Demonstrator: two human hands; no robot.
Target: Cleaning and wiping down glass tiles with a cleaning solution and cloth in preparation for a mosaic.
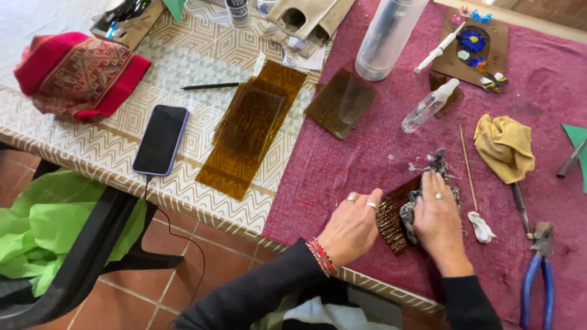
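From the head camera we look down on a table. The right part of it is covered by a dark pink cloth (367, 165). The left part has a white tablecloth (202, 55) with a gold line pattern.

Near the front edge lies a small brown ribbed glass piece (391, 221) on the pink cloth. Our left hand (350, 227) lies flat on its left end, fingers pressed together, holding it down. Our right hand (438, 221) presses a dark patterned rag (411, 211) onto the glass, fingers close together on top of the rag.

Just right of that hand lies a thin wooden stick (468, 166) with a white wad (481, 227) at its near end. Farther right is a yellow cloth (504, 146), and blue-handled pliers (534, 281) lie by the right edge. A small clear spray bottle (430, 106) lies above our hands, and a tall clear bottle (386, 38) stands behind it. A brown board (498, 46) with little glass flowers sits at the far corner.

On the white cloth we see long amber glass sheets (247, 131), a black phone (161, 140), a black pencil (211, 86) and a red woven cloth (76, 73). A square brown glass sheet (340, 101) lies on the pink cloth.

Under the table is a red tile floor (153, 299). A black chair (85, 256) with green paper (43, 226) stands there.
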